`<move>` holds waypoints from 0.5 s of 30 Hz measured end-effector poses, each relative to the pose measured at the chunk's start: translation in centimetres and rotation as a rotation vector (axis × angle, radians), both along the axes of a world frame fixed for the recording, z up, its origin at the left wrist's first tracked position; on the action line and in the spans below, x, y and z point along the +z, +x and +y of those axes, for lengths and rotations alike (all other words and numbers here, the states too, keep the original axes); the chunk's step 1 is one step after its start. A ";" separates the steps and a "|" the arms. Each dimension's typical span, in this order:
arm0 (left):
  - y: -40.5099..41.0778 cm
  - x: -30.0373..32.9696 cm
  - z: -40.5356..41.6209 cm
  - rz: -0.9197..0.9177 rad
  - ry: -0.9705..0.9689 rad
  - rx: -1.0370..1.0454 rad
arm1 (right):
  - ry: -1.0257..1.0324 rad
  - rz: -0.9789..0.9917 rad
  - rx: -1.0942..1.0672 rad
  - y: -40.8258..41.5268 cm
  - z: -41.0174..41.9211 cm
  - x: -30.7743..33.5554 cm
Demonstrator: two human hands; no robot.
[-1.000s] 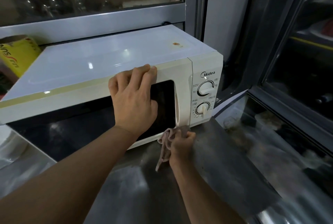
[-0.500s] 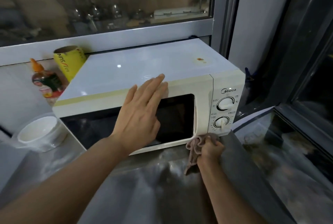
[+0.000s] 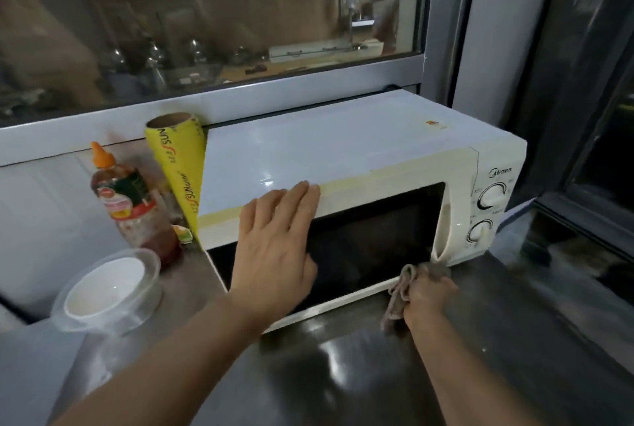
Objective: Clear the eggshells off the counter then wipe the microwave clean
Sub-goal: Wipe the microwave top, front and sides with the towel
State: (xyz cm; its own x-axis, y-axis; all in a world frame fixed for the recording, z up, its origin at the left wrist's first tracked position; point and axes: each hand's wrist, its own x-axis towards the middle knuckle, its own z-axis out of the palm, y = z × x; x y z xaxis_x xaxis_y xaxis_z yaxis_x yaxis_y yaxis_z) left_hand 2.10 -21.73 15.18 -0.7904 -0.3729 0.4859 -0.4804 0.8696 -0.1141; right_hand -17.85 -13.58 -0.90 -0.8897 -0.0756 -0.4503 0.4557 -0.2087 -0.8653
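Microwave on the worktop, back toward the window ledge, control dials at the right end of its front. Left of the microwave, touching its side — a roll of wrap, leaning, open end up. Left of the roll, a sauce bottle, upright, near the wall. In front of the bottle, nearer the worktop edge — a bowl inside a clear container. Left hand flat against the door front, fingers reaching its top edge. Right hand at the door's lower right corner, below the handle, around a cloth touching the worktop.
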 end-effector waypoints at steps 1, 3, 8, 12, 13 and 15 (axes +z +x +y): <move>0.0 -0.1 -0.2 -0.002 -0.003 -0.002 | 0.031 0.023 0.027 1.1 -0.8 0.1; 0.2 -0.3 -0.5 -0.014 -0.001 -0.013 | 0.051 0.027 0.034 4.0 -2.3 0.1; 0.6 -0.6 -1.1 -0.021 -0.010 -0.043 | 0.062 0.038 -0.002 9.6 -4.6 -0.1; 0.5 -0.9 -1.7 0.000 -0.032 -0.073 | 0.205 0.140 -0.139 7.6 -4.0 0.3; 0.6 -1.1 -1.9 0.003 -0.043 -0.081 | 0.251 0.167 -0.159 6.6 -3.5 0.3; 0.5 -1.3 -2.3 0.023 -0.057 -0.092 | 0.280 0.202 -0.183 4.2 -2.7 0.2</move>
State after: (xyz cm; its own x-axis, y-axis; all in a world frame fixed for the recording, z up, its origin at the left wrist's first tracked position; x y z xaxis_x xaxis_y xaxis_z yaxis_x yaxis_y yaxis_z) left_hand 2.63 -24.08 13.85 -0.8084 -0.2706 0.5228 -0.4022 0.9023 -0.1549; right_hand -13.64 -16.27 -0.70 -0.9499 0.1934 -0.2454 0.2476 -0.0132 -0.9688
